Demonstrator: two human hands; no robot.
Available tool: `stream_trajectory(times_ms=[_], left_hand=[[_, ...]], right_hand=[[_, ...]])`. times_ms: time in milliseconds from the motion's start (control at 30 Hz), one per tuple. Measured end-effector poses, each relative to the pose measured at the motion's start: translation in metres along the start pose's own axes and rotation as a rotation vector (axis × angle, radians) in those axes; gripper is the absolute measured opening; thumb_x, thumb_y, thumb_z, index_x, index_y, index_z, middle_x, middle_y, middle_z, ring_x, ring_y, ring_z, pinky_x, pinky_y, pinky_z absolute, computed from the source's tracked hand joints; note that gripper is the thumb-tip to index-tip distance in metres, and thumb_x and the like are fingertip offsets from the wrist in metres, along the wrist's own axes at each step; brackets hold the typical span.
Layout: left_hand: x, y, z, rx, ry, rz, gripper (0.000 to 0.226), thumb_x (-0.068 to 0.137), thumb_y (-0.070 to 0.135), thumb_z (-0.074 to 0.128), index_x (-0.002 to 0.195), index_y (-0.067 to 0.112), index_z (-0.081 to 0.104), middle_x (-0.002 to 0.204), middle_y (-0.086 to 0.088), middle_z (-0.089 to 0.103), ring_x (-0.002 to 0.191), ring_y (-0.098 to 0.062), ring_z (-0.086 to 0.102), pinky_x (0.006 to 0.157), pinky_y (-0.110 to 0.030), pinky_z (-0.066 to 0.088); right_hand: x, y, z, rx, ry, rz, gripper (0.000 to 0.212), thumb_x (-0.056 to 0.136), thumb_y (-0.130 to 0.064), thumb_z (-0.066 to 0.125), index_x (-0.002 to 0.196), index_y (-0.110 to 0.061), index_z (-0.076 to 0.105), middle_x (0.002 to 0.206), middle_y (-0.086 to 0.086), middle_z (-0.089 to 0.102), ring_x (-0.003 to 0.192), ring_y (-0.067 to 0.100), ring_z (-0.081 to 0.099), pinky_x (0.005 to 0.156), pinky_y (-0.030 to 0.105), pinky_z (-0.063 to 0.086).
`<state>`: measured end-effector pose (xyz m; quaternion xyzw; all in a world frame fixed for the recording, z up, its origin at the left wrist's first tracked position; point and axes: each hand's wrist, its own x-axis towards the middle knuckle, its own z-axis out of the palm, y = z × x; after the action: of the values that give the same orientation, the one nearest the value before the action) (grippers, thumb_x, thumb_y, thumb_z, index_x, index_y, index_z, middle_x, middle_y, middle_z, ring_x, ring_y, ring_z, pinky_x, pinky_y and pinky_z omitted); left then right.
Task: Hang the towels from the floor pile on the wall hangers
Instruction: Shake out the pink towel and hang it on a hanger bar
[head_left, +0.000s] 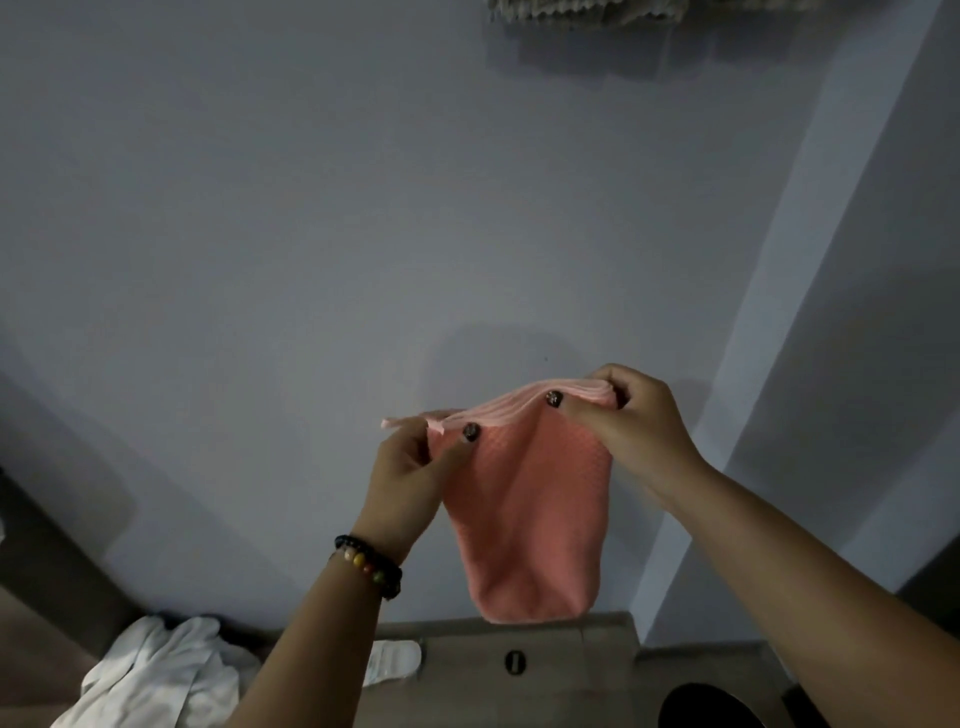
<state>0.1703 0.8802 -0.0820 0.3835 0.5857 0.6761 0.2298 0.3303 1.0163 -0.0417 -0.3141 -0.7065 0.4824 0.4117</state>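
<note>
A pink towel hangs in front of the pale wall, held up by its bunched top edge. My left hand pinches the left end of that edge, thumb on the near side. My right hand pinches the right end, slightly higher. The towel's body droops between my arms, its lower end just above the brown floor. At the top edge of the view the fringe of a grey towel hangs on the wall. A pile of white towels lies on the floor at the lower left. No hanger is visible.
A wall corner juts out on the right. A small dark floor drain sits below the pink towel, and a round black object is at the bottom right. A dark baseboard runs along the left.
</note>
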Motion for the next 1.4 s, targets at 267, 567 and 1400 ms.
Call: stream_trajectory(times_ms=[267, 567, 1400], left_hand=[[0.018, 0.026, 0.022, 0.000, 0.128, 0.039, 0.017, 0.098, 0.021, 0.053, 0.083, 0.016, 0.061, 0.078, 0.005, 0.060, 0.074, -0.007, 0.053, 0.071, -0.026, 0.045], [0.031, 0.042, -0.004, 0.205, -0.011, 0.207, 0.037, 0.081, 0.037, 0.068, 0.117, 0.027, 0.060, 0.093, 0.006, 0.072, 0.077, -0.012, 0.066, 0.071, -0.027, 0.053], [0.057, 0.047, 0.040, 0.642, -0.040, 0.459, 0.018, 0.098, 0.026, 0.047, 0.088, 0.014, 0.055, 0.068, -0.002, 0.059, 0.059, -0.015, 0.050, 0.056, -0.028, 0.039]], right_hand=[[-0.001, 0.002, -0.003, 0.068, 0.098, -0.046, 0.023, 0.087, -0.028, 0.068, 0.091, -0.008, 0.057, 0.079, -0.002, 0.060, 0.070, 0.006, 0.055, 0.066, 0.026, 0.046], [-0.006, -0.002, 0.004, 0.115, 0.083, -0.085, 0.007, 0.081, -0.017, 0.074, 0.081, -0.015, 0.067, 0.075, 0.000, 0.070, 0.068, 0.007, 0.063, 0.063, 0.023, 0.050], [-0.032, 0.059, -0.024, -0.052, -0.232, 0.068, 0.029, 0.087, -0.029, 0.069, 0.086, -0.001, 0.065, 0.071, 0.012, 0.062, 0.062, 0.013, 0.057, 0.058, 0.025, 0.044]])
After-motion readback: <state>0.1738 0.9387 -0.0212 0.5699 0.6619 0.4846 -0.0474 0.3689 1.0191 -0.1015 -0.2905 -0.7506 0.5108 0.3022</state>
